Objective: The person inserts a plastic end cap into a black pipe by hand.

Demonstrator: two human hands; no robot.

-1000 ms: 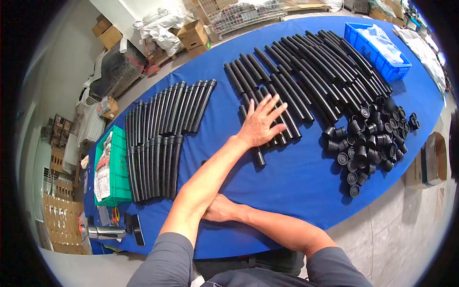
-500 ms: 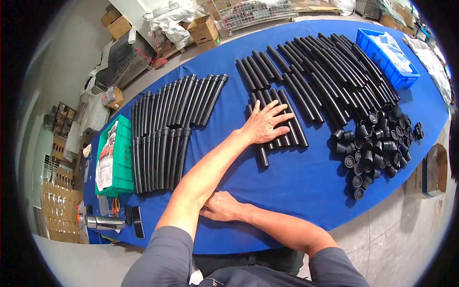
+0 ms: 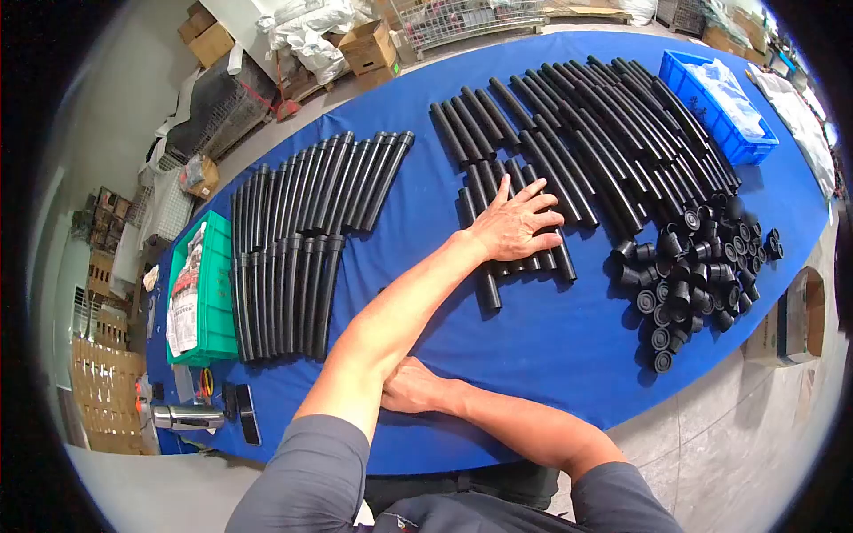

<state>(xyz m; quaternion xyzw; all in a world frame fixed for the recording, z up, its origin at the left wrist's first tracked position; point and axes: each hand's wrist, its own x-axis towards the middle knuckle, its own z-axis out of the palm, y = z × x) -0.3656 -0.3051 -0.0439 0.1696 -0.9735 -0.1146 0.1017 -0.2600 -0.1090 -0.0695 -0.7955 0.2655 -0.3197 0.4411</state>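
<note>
At the left edge sits a green crate (image 3: pixel 222 293) holding what looks like bagged papers. Lower centre, the right hand (image 3: pixel 416 389) rests flat on the blue table (image 3: pixel 551 346), gripping nothing. Mid-frame, the left hand (image 3: pixel 518 224) lies spread, palm down on the short black tubes (image 3: pixel 487 289); its fingers have closed up slightly since before. Upper right, a blue bin (image 3: pixel 711 98) holds clear plastic bags.

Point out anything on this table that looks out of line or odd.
One black tube under the left hand sticks out nearer the table edge than its neighbours. The black end caps lie in a loose heap, unlike the neat tube rows.
</note>
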